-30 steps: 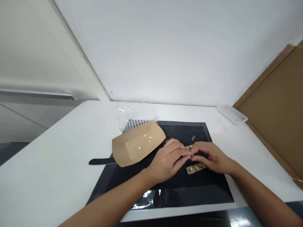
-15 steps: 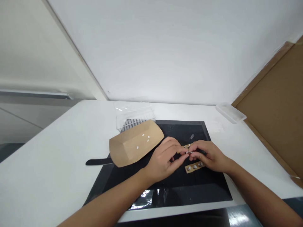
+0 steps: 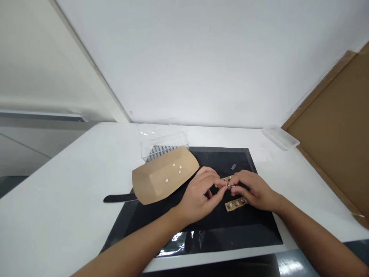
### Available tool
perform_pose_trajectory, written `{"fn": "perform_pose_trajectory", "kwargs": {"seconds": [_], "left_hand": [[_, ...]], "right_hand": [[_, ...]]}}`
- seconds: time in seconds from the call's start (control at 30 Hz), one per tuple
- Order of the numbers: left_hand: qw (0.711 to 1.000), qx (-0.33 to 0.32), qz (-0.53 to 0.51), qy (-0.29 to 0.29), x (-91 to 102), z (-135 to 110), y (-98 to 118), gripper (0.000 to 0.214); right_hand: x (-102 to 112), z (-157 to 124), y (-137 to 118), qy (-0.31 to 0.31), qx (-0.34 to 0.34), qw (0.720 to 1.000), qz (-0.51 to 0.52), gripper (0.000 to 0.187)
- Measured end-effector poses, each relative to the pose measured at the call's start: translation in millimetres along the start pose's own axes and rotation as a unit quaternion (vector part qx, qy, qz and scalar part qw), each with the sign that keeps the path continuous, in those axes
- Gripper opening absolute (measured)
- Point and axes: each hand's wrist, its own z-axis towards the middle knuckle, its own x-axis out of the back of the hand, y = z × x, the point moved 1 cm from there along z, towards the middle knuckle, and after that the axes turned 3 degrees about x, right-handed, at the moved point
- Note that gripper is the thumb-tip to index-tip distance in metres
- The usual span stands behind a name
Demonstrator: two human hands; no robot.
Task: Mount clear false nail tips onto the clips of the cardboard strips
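My left hand and my right hand meet above the black mat, and their fingertips pinch a small metal pin from both sides. Just below my right fingers lies a cardboard strip set with several metal studs. A second piece of cardboard shows behind my fingertips, partly hidden by them. Whether it joins the lower strip, I cannot tell. A small grey piece lies on the mat beyond my hands.
A kraft paper tray lies upside down left of my hands, over a black strap. Behind it stands a clear plastic box holding grey parts. A white plastic tray and a cardboard sheet are at the far right.
My fingertips have shifted slightly left and up, and the metal pin now shows more clearly between them. The whole view has moved a little.
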Motion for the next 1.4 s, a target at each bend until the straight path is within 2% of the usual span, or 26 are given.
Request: {"fn": "perform_pose_trajectory", "kwargs": {"seconds": [0.17,0.33,0.47,0.67,0.8,0.9,1.17,1.4], "left_hand": [[0.999,0.045,-0.007,-0.018,-0.6,0,1,0.008],[0.998,0.055,-0.007,-0.017,-1.5,1,2,0.008],[0.999,0.044,-0.004,-0.015,-1.2,1,0,0.007],[0.999,-0.022,0.023,0.005,-0.4,1,-2,0.017],[0.999,-0.025,0.024,0.019,-2.4,1,-2,0.016],[0.999,-0.020,0.014,0.031,-3.9,0,-2,0.015],[0.999,-0.004,-0.011,0.038,-4.8,1,0,0.014],[0.998,0.002,-0.011,0.054,-7.0,2,-1,0.015]], "right_hand": [[-2,-1,2,-0.006,0.000,1.000,-0.010,0.018],[-5,0,1,-0.004,0.020,0.999,-0.024,0.021],[-6,0,1,0.003,0.024,0.999,-0.039,0.027],[-3,0,-4,0.028,0.001,0.999,-0.030,0.033],[-4,1,-7,0.043,0.003,0.999,-0.030,0.032],[-7,0,-6,0.044,0.011,0.997,-0.066,0.031],[-6,1,-6,0.068,0.109,0.962,-0.240,0.017],[-4,4,-12,0.098,0.161,0.933,-0.307,0.017]]}}
